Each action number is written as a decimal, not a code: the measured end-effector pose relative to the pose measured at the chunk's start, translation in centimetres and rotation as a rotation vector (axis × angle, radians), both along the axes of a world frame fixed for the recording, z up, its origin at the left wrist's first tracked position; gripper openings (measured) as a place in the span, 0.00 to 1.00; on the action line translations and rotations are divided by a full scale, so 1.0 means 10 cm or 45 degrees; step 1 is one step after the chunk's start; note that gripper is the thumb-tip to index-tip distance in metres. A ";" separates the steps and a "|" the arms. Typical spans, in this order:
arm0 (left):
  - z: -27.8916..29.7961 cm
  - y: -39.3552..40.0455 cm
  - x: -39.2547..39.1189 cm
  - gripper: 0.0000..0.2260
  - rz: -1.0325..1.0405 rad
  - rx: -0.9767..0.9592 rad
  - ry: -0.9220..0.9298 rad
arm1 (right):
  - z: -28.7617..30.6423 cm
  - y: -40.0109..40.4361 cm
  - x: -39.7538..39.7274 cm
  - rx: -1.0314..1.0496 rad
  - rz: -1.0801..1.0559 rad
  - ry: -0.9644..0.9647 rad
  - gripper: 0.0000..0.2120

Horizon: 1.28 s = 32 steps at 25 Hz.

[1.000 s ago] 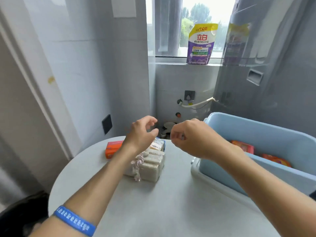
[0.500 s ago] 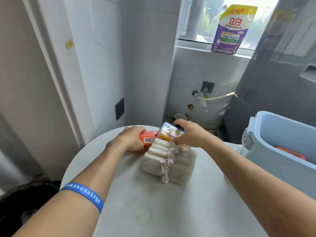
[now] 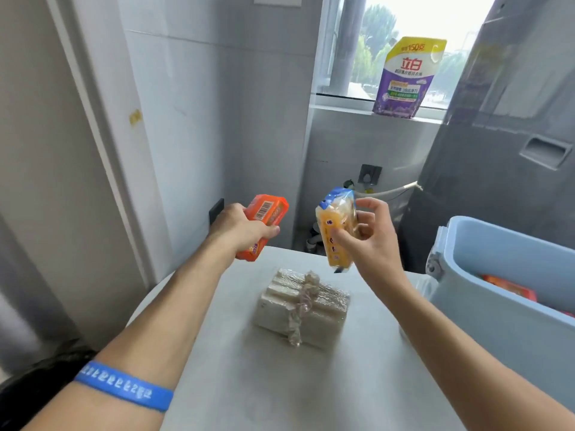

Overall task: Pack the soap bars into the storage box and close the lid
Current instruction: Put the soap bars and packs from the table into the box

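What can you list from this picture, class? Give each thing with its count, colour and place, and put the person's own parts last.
orange soap bar: 1, orange wrapper, held in the air by the left hand
yellow soap bar: 1, yellow in clear and blue wrapper, held by the right hand
wrapped soap bundle: 1, whitish, table centre
storage box: 1, light blue, right, open, orange packs inside
table: 1, white
detergent pouch: 1, purple and yellow, windowsill
wristband: 1, blue, left wrist
left hand: 1
right hand: 1

Storage box (image 3: 497, 306) right of bundle (image 3: 301, 306)
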<state>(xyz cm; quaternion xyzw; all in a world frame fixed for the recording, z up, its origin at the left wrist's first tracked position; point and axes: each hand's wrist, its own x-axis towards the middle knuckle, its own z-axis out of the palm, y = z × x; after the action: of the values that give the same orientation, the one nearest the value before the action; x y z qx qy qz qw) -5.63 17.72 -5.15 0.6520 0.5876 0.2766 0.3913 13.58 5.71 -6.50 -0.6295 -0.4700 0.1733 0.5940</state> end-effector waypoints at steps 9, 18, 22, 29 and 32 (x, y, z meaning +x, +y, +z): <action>0.70 -1.28 1.40 0.16 -0.929 -0.847 -1.042 | 0.63 -1.71 0.73 -0.152 0.327 1.152 0.27; 0.56 -1.78 2.48 0.13 -0.465 0.300 -0.086 | 0.87 -2.25 2.01 -0.355 -0.525 0.565 0.19; 0.44 -1.74 2.72 0.13 -0.573 0.635 0.374 | 0.76 -2.13 2.25 -0.501 -0.720 -0.029 0.21; 0.26 -1.57 2.91 0.17 -0.684 0.429 0.558 | 0.66 -1.98 2.42 -0.830 -0.473 -0.391 0.17; 0.25 -1.64 2.91 0.02 -0.665 0.721 0.779 | 0.71 -2.02 2.47 -0.923 -0.321 -0.371 0.18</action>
<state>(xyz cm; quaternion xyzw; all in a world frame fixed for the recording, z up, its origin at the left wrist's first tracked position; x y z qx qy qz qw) 23.45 1.34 -2.63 0.9096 0.3943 0.1141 0.0645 38.32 -14.51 0.63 -0.8685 -0.3770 0.1626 0.2776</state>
